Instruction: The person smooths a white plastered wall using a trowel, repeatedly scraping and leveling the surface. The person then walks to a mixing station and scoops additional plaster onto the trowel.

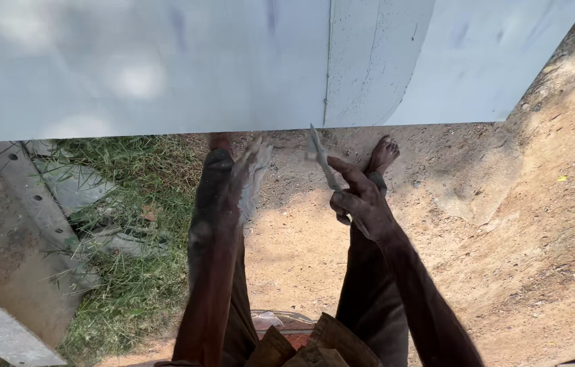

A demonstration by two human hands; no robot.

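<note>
My right hand [363,204] is closed around the handle of a thin metal putty knife [319,158]. Its blade points up toward the lower edge of the white plastered wall [165,68]. My left hand [250,178] is stretched out flat just below that wall edge. Its fingers are extended and smeared with whitish paste, it is a little blurred, and nothing shows in its grip. The two hands are about a hand's width apart, both close under the wall.
My bare feet [382,155] stand on sandy ground [505,238] by the wall's foot. A grass patch [131,224] lies to the left, beside a grey concrete slab with holes [8,224]. A red-rimmed object [280,321] shows at the bottom between my legs.
</note>
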